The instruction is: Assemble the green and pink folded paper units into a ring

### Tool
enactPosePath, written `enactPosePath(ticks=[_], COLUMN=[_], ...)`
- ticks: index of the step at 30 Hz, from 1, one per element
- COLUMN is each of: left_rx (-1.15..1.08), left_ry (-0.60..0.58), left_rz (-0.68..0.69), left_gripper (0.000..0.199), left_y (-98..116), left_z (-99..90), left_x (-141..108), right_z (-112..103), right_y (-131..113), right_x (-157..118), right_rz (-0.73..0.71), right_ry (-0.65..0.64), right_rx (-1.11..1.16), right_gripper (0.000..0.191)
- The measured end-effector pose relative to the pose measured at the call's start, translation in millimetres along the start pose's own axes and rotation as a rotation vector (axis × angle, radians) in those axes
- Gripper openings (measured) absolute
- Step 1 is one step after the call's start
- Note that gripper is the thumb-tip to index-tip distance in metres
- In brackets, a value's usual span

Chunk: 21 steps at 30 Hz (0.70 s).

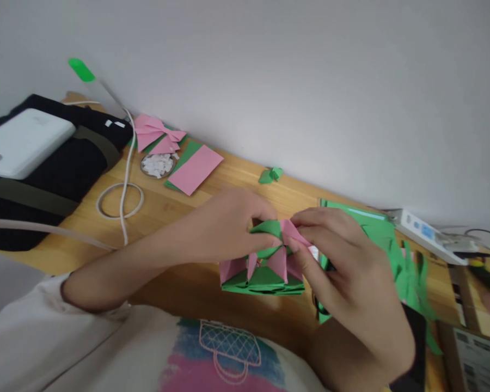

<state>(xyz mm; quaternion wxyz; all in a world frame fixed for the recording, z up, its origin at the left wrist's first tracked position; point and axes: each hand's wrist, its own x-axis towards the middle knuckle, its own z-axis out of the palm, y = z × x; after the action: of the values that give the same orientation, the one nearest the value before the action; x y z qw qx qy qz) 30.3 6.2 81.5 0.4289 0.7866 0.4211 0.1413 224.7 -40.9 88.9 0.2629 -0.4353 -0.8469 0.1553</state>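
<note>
Between my two hands is a pink and green folded-paper piece [265, 279], with green layers along its near edge and pink folds rising above them. My left hand [232, 226] pinches a green paper flap [268, 228] at its top, thumb in front and fingers behind. From the other side, my right hand [343, 256] pinches a pink paper flap [294, 231] close to that green one. The two flaps meet near the centre of the piece. Part of the piece's right side is hidden behind my right hand.
Pink folded paper [155, 133], a dish of white bits [158, 164] and pink sheets [196, 170] lie at back left. A white cable [126, 179] loops beside a black bag [65, 163]. Green paper [371, 228] and a power strip [428, 237] are on the right.
</note>
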Motion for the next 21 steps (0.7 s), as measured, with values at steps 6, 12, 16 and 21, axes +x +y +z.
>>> enactPosePath(ticks=[6, 12, 16, 21], left_rx=[0.132, 0.218, 0.325, 0.671], left_ry=[0.093, 0.203, 0.361, 0.607], left_rz=[0.11, 0.277, 0.433, 0.627], left_gripper=[0.02, 0.024, 0.026, 0.014], left_y=[5.7, 10.6, 14.9, -2.6], left_z=[3.3, 2.8, -2.0, 9.8], left_x=[-3.2, -14.7, -20.6, -24.9], right_z=[2.8, -1.9, -3.6, -11.2], right_y=[-4.1, -8.5, -9.2, -11.8], right_x=[-2.5, -5.5, -4.3, -9.4], right_rz=[-0.074, -0.069, -0.074, 0.0], right_ry=[0.047, 0.087, 0.177, 0.272], right_rx=[-0.042, -0.03, -0.09, -0.21], right_gripper=[0.004, 0.005, 0.008, 0.04])
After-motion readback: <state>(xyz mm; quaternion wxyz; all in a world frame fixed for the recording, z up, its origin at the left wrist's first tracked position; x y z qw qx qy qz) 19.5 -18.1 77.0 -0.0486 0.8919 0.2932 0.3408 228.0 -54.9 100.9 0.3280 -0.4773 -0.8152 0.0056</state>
